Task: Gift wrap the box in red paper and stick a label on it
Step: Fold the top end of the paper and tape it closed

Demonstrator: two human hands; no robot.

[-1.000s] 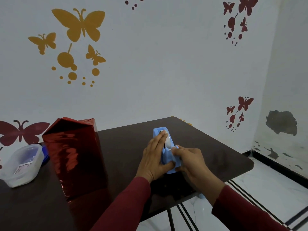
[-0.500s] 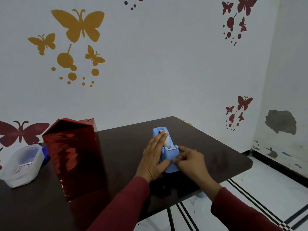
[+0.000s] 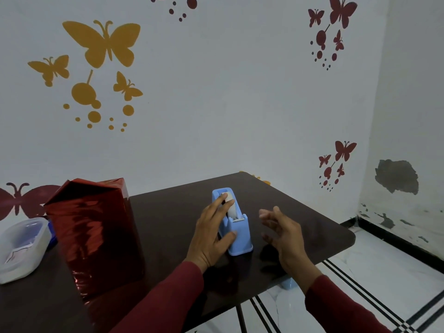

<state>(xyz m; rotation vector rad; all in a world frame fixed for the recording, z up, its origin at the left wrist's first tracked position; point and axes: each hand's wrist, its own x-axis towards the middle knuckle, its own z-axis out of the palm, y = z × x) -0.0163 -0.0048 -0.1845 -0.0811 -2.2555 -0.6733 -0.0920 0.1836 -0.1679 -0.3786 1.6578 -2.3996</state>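
The box [image 3: 96, 236], wrapped in shiny red paper, stands upright on the left of the dark table [image 3: 305, 212], its top flaps folded to a peak. A light blue tape dispenser [image 3: 240, 239] with a white roll sits at the table's middle. My left hand [image 3: 211, 236] rests on the dispenser, straight fingers lying over the roll and thumb against its near side. My right hand [image 3: 281, 231] hovers just right of the dispenser with fingers loosely spread, apart from it. I cannot tell whether clear tape hangs from its fingertips.
A clear plastic container [image 3: 21, 246] with papers inside sits at the table's left edge, with a blue object [image 3: 51, 233] between it and the box. The table's right and near edges drop to a white tiled floor. A wall stands close behind.
My right hand has let go of the dispenser's front and drawn back to the right, its fingers opening. My left hand stays on the dispenser. The box has not moved.
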